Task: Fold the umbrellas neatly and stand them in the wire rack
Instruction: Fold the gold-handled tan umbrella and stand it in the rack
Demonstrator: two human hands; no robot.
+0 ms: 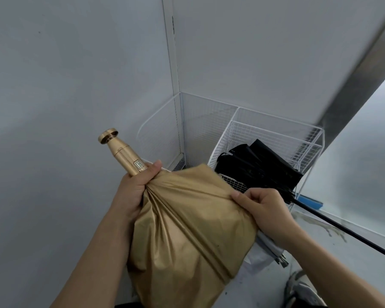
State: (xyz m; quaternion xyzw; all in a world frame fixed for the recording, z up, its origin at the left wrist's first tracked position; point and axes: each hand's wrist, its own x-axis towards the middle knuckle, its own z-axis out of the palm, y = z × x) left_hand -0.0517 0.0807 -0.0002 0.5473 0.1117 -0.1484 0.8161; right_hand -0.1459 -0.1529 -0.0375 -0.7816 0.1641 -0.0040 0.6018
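Observation:
I hold a gold umbrella (187, 230) with its canopy loose and bunched, handle end pointing up and to the left. My left hand (136, 185) grips the gathered fabric where it meets the gold handle (122, 152). At the canopy's right edge, my right hand (260, 205) pinches a fold of the cloth. Behind it stands the white wire rack (276, 130) in the corner, with a black umbrella (258, 170) lying in it, its thin black shaft (342, 230) sticking out to the lower right.
White walls meet in a corner behind the rack. A second white wire panel (160, 127) leans against the left wall. A blue object (309, 202) lies on the floor by the rack. A shoe (302, 287) shows at the bottom right, near a grey-white object (273, 250).

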